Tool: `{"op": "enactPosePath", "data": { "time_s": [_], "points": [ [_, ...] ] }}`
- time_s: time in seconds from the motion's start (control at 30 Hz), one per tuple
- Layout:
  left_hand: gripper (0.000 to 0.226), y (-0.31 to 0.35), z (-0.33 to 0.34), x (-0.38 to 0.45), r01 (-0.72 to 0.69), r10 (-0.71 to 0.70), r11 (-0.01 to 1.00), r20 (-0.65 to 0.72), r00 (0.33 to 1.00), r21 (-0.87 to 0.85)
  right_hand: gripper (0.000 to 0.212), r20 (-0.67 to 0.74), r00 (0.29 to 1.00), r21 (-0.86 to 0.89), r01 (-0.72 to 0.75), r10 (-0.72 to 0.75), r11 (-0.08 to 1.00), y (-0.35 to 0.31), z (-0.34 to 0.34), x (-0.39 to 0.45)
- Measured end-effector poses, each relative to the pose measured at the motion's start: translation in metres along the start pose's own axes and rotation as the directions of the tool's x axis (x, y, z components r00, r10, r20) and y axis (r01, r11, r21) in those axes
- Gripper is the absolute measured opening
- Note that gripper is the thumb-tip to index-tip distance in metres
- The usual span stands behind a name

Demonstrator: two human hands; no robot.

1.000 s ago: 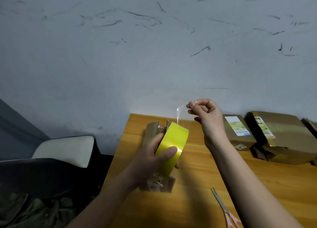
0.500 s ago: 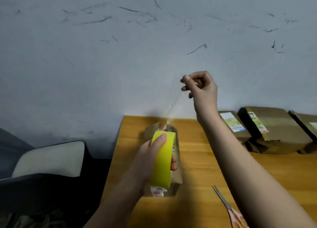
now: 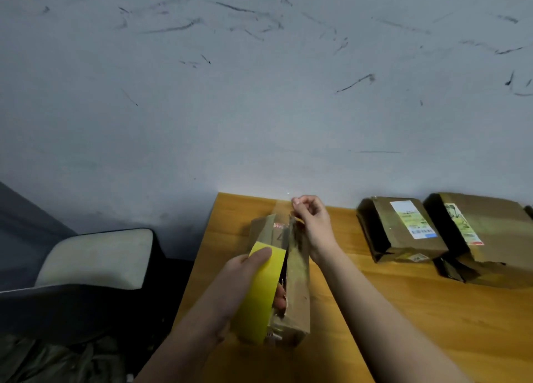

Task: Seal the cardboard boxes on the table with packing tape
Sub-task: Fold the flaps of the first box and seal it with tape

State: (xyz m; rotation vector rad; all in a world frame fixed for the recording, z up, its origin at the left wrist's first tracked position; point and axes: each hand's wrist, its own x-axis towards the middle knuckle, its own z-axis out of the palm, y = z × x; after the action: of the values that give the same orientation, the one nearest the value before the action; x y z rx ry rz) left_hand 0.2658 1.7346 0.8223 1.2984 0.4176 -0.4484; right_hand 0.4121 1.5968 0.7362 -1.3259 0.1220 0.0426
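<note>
Since a second ago our right hand [image 3: 313, 227] dropped, pinching thin, clingy tape; our left hand [image 3: 248, 279] grips the stiff roll [image 3: 261, 293] against the light box [image 3: 297, 281].

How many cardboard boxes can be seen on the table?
3, perhaps more. One box lies under the hands near the table's left edge. Two labelled boxes lie by the wall on the right. A dark sliver at the right frame edge may be another.
</note>
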Motion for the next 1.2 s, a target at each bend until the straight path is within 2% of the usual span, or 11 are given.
{"op": "enactPosePath", "data": {
  "time_s": [0.13,0.33,0.57,0.63,0.67,0.73,0.8,0.87,0.97,1.13,1.2],
  "points": [
    [0.050,-0.001,-0.004,0.010,0.203,-0.202,0.964,0.024,0.979,-0.172,0.016,-0.002,0.988,0.179,-0.151,0.154,0.972,0.029,0.001,0.004],
    [0.052,-0.008,0.000,0.028,0.344,-0.333,0.899,0.087,0.939,-0.271,0.018,0.006,0.978,0.336,-0.199,0.209,0.921,0.036,-0.005,0.013],
    [0.051,-0.014,0.010,0.037,0.368,-0.358,0.911,0.082,0.930,-0.186,0.021,-0.018,0.966,0.448,-0.222,0.257,0.866,0.043,-0.006,0.019],
    [0.051,-0.014,0.014,0.037,0.348,-0.343,0.924,0.057,0.938,-0.162,0.020,-0.010,0.971,0.392,-0.216,0.239,0.894,0.042,-0.005,0.018],
    [0.051,-0.014,0.016,0.037,0.337,-0.333,0.930,0.054,0.942,-0.144,0.019,-0.017,0.978,0.305,-0.194,0.209,0.932,0.042,-0.006,0.019],
    [0.050,-0.014,0.018,0.036,0.326,-0.322,0.938,0.054,0.945,-0.115,0.018,-0.042,0.994,0.014,-0.101,0.102,0.995,0.040,-0.010,0.021],
    [0.049,-0.014,0.017,0.038,0.314,-0.312,0.942,0.037,0.949,-0.117,0.017,-0.009,1.000,-0.226,0.016,-0.018,0.974,0.035,-0.016,0.027],
    [0.048,-0.014,0.014,0.039,0.299,-0.300,0.945,0.014,0.954,-0.129,0.014,0.053,0.995,-0.363,0.096,-0.083,0.927,0.029,-0.023,0.036],
    [0.048,-0.015,0.015,0.041,0.296,-0.299,0.942,0.010,0.954,-0.158,0.014,0.136,0.989,-0.421,0.108,-0.055,0.901,0.030,-0.024,0.041],
    [0.050,-0.016,0.017,0.045,0.310,-0.311,0.935,0.023,0.950,-0.173,0.021,0.092,0.994,-0.398,0.090,-0.058,0.913,0.055,-0.012,0.035],
    [0.052,-0.017,0.015,0.047,0.318,-0.318,0.927,0.035,0.948,-0.201,0.019,0.097,0.994,-0.455,0.088,-0.049,0.886,0.061,-0.011,0.037]
  ]
}}
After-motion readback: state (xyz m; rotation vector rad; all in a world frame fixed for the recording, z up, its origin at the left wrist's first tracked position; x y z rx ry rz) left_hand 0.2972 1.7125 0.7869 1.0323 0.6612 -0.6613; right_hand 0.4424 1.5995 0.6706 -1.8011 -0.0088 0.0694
